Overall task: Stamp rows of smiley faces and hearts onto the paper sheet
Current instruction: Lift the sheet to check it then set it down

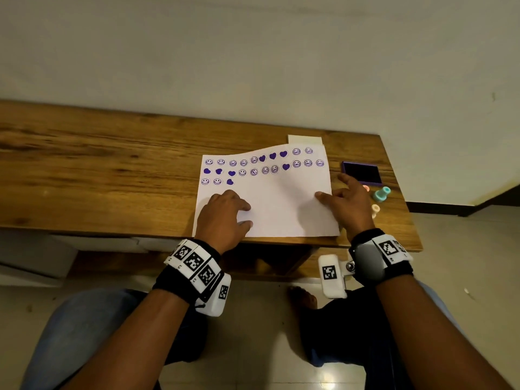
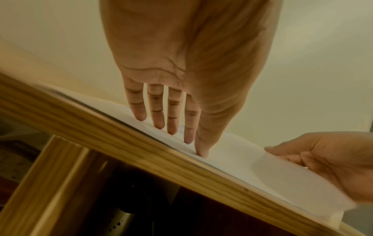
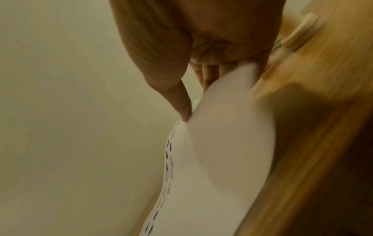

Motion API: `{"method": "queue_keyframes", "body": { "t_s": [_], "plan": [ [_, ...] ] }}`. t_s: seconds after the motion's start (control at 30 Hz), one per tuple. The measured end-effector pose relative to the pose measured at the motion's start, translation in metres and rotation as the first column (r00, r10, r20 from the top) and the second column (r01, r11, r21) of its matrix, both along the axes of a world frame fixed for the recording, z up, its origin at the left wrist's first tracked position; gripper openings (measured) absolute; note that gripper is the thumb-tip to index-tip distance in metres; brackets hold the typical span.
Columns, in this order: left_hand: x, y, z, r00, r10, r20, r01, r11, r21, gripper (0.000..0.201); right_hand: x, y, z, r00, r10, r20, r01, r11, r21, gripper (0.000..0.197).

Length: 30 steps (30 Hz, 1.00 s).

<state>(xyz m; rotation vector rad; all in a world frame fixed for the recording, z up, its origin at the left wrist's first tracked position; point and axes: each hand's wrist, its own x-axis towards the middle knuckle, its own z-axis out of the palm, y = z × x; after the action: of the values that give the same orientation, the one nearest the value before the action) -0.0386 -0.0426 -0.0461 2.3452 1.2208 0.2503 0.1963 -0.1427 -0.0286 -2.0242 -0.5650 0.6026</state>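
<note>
On the right half of the wooden table [image 1: 112,153] lies the paper sheet [image 1: 281,209], its near edge at the table's front rim. Purple stamps fill its far part: two long rows of smileys and hearts, then a third row of two smileys and one heart at the left; a few more marks sit on the raised far-right stretch, where the sheet bows upward.

The left hand [image 1: 225,218] lies flat on the sheet's near-left corner, at about 8 o'clock from the sheet's middle, fingers [image 2: 157,111] straight and slightly spread, tips pressing the paper. The right hand [image 1: 349,206] is at 3 o'clock, at the sheet's right edge: the thumb sits on top of the paper, and the right wrist view shows the edge lifted and curled with the fingers beneath it, so the hand pinches the sheet.

At 2 o'clock from the sheet, an open ink pad [image 1: 362,173] with a dark purple surface lies on the table. Just nearer, beside the right hand, lie a teal stamp [image 1: 381,193] on its side, a cream stamp [image 1: 375,211] and a pink one [image 1: 365,188], mostly hidden by the fingers.
</note>
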Motion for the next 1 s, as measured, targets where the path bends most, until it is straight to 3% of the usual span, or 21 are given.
{"method": "queue_keyframes", "body": {
  "t_s": [0.17, 0.3, 0.47, 0.6, 0.77, 1.0],
  "plan": [
    [0.000, 0.002, -0.001, 1.000, 0.002, 0.027, -0.001, 1.000, -0.019, 0.037, 0.009, 0.001, -0.007, 0.989, -0.002, -0.150, 0.005, 1.000, 0.020, 0.036],
    [-0.002, 0.005, -0.002, 0.999, -0.008, 0.047, 0.010, 0.999, -0.032, 0.037, 0.009, 0.004, -0.009, 1.000, 0.026, -0.006, -0.026, 1.000, 0.009, 0.018],
    [-0.004, 0.010, 0.005, 0.989, -0.022, 0.147, 0.027, 0.999, -0.030, 0.034, 0.011, 0.011, -0.006, 0.996, 0.082, 0.024, -0.083, 0.992, 0.090, 0.015],
    [-0.016, 0.029, 0.013, 0.971, 0.048, 0.233, -0.058, 0.998, 0.035, 0.031, 0.024, 0.009, -0.001, 0.995, 0.029, -0.098, -0.002, 0.965, 0.263, 0.019],
    [-0.051, 0.066, 0.011, 0.940, 0.190, 0.283, -0.197, 0.980, -0.003, 0.029, 0.040, 0.004, -0.001, 0.959, 0.027, -0.281, 0.074, 0.937, 0.342, 0.023],
    [-0.077, 0.085, -0.003, 0.956, 0.293, 0.019, -0.293, 0.956, 0.013, 0.043, 0.049, -0.004, 0.004, 0.899, 0.158, -0.408, 0.048, 0.891, 0.451, 0.037]
  ]
}}
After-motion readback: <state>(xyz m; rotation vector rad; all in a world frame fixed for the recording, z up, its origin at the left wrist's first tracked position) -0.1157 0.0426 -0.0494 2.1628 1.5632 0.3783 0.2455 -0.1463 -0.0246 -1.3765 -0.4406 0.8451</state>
